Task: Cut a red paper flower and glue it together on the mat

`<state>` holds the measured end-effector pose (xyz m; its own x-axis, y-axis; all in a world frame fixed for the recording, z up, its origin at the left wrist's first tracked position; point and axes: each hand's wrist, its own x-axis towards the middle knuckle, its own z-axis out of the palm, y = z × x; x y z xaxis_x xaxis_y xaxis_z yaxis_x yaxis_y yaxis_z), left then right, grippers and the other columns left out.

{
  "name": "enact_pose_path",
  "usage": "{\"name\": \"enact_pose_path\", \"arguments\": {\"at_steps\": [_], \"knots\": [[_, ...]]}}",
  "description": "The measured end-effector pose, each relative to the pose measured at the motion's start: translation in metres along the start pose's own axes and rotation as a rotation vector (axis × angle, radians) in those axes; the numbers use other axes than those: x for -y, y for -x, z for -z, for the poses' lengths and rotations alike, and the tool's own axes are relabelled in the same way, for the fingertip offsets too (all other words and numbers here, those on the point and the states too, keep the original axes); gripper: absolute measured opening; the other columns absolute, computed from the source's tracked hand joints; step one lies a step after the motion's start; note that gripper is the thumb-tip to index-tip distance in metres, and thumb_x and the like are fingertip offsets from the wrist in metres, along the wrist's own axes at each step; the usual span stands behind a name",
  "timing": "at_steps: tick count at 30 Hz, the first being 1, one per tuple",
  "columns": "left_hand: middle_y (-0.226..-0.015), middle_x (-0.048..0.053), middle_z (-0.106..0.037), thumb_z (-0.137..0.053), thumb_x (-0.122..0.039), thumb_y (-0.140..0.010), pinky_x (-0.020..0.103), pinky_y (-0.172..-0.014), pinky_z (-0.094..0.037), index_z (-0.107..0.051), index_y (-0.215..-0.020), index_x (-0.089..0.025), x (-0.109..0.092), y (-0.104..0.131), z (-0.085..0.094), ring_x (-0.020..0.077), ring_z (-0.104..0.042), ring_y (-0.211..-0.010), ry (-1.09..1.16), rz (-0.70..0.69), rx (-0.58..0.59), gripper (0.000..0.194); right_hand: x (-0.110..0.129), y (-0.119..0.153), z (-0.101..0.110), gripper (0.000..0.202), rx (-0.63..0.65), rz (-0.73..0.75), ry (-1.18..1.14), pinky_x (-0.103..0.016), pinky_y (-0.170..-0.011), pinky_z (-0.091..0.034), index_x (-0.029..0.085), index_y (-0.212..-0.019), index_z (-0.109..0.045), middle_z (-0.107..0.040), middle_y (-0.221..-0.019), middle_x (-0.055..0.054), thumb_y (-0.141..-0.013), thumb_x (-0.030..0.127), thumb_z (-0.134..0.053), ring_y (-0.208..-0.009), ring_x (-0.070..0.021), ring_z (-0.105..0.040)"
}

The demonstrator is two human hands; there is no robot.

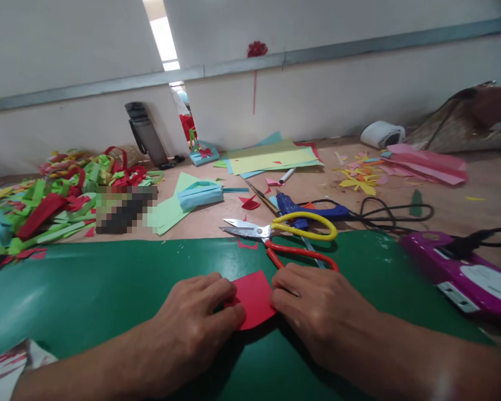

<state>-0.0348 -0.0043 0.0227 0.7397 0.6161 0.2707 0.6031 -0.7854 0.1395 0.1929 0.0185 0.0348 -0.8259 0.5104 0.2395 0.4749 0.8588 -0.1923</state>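
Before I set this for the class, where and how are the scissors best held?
Probably grip the scissors by the yellow handle and red handle, coming from the right: both extend that way, while the blades point left, slightly apart.

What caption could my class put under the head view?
Fingers of the left hand and right hand hold red paper between them over a green mat, scissors lying just beyond.

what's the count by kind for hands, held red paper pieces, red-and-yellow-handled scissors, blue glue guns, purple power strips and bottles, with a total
Hands: 2 (left hand, right hand)
Held red paper: 1
Scissors: 1 pair
Glue gun: 1
Power strip: 1
Bottle: 1
Total: 7
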Motion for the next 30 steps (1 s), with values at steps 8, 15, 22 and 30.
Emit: {"name": "enact_pose_path", "arguments": {"at_steps": [8, 15, 22, 30], "knots": [[-0.081, 0.005, -0.058, -0.046, -0.021, -0.087, 0.029, -0.054, -0.032, -0.061, -0.082, -0.021, -0.015, -0.002, -0.001, 0.0158, -0.042, -0.064, 0.017, 0.071, -0.009, 0.015, 0.001, -0.002, 0.004, 0.020, 0.088, -0.020, -0.224, -0.024, -0.061, -0.037, 0.016, -0.069, -0.056, -0.059, -0.070, -0.001, -0.086, 0.009, -0.047, -0.064, -0.0130, -0.050], [-0.089, 0.006, -0.060, -0.047, -0.021, -0.086, 0.031, -0.060, -0.039, -0.065, -0.084, -0.024, -0.018, 0.001, -0.001, 0.0166, -0.049, -0.072, 0.187, 0.184, -0.039, 0.018, 0.002, -0.005, 0.007, 0.019, 0.123, -0.234, -0.381, -0.022, -0.059, -0.036, 0.019, -0.072, -0.058, -0.062, -0.068, 0.004, -0.089, 0.023, -0.052, -0.062, -0.0104, -0.054], [-0.081, 0.004, -0.062, -0.051, -0.027, -0.085, 0.032, -0.063, -0.046, -0.056, -0.100, -0.019, -0.021, 0.000, -0.004, 0.0169, -0.054, -0.070, 0.117, 0.265, -0.132, 0.018, 0.004, -0.012, -0.001, 0.025, 0.059, -0.330, -0.275, -0.023, -0.049, -0.028, 0.018, -0.061, -0.050, -0.054, -0.055, 0.003, -0.085, 0.017, -0.051, -0.050, -0.0102, -0.046], [-0.111, 0.005, -0.067, -0.036, -0.024, -0.092, 0.036, -0.085, -0.051, -0.060, -0.108, -0.018, -0.043, 0.005, 0.008, 0.0223, -0.061, -0.101, -0.238, -0.172, -0.112, 0.030, 0.004, -0.015, -0.015, 0.016, 0.003, -0.237, 0.059, -0.027, -0.044, -0.020, 0.018, -0.062, -0.052, -0.058, -0.054, -0.001, -0.074, 0.007, -0.052, -0.043, -0.0126, -0.045]]}}
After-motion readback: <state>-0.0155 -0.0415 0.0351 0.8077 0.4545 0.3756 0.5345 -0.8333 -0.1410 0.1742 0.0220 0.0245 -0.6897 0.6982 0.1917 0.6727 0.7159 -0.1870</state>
